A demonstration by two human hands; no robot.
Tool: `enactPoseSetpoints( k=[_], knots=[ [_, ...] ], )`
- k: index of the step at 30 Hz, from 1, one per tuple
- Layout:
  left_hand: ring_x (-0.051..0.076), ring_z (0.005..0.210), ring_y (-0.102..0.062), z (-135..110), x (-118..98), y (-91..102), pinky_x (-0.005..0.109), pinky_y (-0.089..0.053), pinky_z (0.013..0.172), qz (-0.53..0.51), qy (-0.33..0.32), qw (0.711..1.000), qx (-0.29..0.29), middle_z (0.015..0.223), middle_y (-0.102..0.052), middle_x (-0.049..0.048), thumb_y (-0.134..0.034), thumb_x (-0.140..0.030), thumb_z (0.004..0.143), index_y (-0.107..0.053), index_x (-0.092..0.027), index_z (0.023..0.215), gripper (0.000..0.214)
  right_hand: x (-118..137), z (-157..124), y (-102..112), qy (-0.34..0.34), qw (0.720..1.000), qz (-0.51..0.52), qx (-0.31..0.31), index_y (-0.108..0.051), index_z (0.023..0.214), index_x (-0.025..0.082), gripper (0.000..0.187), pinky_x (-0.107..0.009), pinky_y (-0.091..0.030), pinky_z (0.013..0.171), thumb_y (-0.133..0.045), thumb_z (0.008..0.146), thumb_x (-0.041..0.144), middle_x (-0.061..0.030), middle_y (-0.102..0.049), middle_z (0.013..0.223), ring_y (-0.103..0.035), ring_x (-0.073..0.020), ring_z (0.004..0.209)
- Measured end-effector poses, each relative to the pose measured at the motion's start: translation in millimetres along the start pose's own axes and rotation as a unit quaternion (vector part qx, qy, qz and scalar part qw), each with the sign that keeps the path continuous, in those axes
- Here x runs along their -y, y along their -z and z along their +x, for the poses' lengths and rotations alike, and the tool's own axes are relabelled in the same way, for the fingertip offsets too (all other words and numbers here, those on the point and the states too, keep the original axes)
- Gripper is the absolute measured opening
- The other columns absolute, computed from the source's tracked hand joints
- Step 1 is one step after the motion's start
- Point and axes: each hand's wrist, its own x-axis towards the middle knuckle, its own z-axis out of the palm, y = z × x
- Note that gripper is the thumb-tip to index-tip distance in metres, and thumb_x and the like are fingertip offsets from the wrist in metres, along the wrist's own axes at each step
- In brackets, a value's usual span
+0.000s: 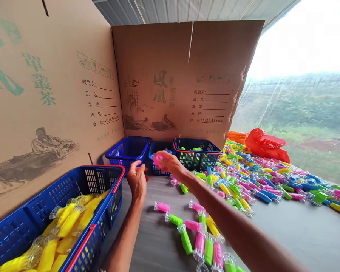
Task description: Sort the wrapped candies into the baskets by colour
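My right hand [171, 163] is closed on a pink plastic piece [158, 160], partly covered by the fingers, in front of the small middle blue basket [158, 145]. To its left, my left hand [138, 180] is raised near the left back blue basket [130, 145]; its fingers are loosely bent and apart, with nothing visible in them. Between my forearms, pink pieces [200, 241], green pieces [185, 238] and yellow pieces [214, 228], shaped like small flashlights with clear flared ends, lie scattered on the grey table [150, 241].
A large blue basket [109, 196] of yellow pieces stands at left. Green pieces sit in a dark basket [198, 160] at the back. A mixed-colour heap [252, 173] spreads right, below a red plastic bag [268, 145]. Tall cardboard walls [184, 56] enclose the left and back.
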Motion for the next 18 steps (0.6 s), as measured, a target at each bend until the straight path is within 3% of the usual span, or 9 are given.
enactPoseSetpoints(
  k=[3, 5, 9, 11, 14, 18],
  knots=[
    [0.01, 0.042, -0.049, -8, 14, -0.4, 0.022, -0.036, 0.043, 0.115, 0.026, 0.991, 0.062, 0.067, -0.061, 0.0005, -0.049, -0.034, 0.082, -0.066, -0.016, 0.092, 0.027, 22, 51, -30, 0.005, 0.996, 0.086, -0.003, -0.056, 0.117, 0.023, 0.034, -0.02, -0.049, 0.056, -0.06, 0.083, 0.02, -0.0024, -0.065, 0.101, -0.063, -0.0101, 0.069],
    [0.013, 0.051, -0.055, -10, 19, -0.9, 0.023, -0.037, 0.049, 0.23, 0.007, 0.967, 0.11, 0.069, -0.064, 0.002, -0.047, -0.032, 0.083, -0.068, -0.018, 0.086, 0.026, 28, 75, -47, 0.0, 0.995, 0.095, 0.0, -0.05, 0.125, 0.024, 0.044, -0.024, -0.053, 0.059, -0.06, 0.083, 0.017, -0.006, -0.061, 0.119, -0.064, -0.0094, 0.068],
    [0.019, 0.076, -0.064, -16, 19, -3.3, 0.026, -0.038, 0.063, 0.394, -0.045, 0.906, 0.146, 0.081, -0.071, 0.0061, -0.045, -0.028, 0.086, -0.071, -0.02, 0.086, 0.027, 28, 84, -52, -0.002, 0.995, 0.102, 0.005, -0.048, 0.13, 0.025, 0.059, -0.029, -0.057, 0.062, -0.066, 0.075, 0.014, -0.0115, -0.043, 0.145, -0.065, -0.009, 0.068],
    [0.02, 0.08, -0.064, -18, 16, -5.1, 0.027, -0.038, 0.065, 0.428, -0.063, 0.888, 0.157, 0.082, -0.072, 0.0068, -0.045, -0.027, 0.087, -0.072, -0.021, 0.088, 0.028, 27, 68, -37, -0.001, 0.995, 0.103, 0.006, -0.054, 0.122, 0.022, 0.053, -0.028, -0.057, 0.064, -0.069, 0.072, 0.014, -0.0106, -0.049, 0.14, -0.066, -0.0108, 0.072],
    [0.019, 0.075, -0.063, -17, 12, -6.7, 0.026, -0.037, 0.064, 0.423, -0.088, 0.879, 0.2, 0.078, -0.071, 0.0063, -0.046, -0.026, 0.085, -0.072, -0.019, 0.085, 0.027, 28, 25, -2, 0.013, 0.997, 0.076, 0.011, -0.063, 0.099, 0.016, 0.03, -0.026, -0.055, 0.063, -0.069, 0.07, 0.017, -0.0078, -0.067, 0.109, -0.067, -0.0145, 0.075],
    [0.015, 0.058, -0.057, -13, 11, -3.5, 0.025, -0.037, 0.057, 0.357, -0.063, 0.868, 0.34, 0.068, -0.067, 0.0016, -0.056, -0.03, 0.076, -0.071, -0.019, 0.078, 0.02, 25, -62, 46, 0.002, 0.999, -0.045, 0.006, -0.067, 0.081, 0.014, 0.016, -0.021, -0.046, 0.05, -0.067, 0.072, 0.028, -0.0023, -0.067, 0.07, -0.06, -0.0118, 0.059]
  ],
)
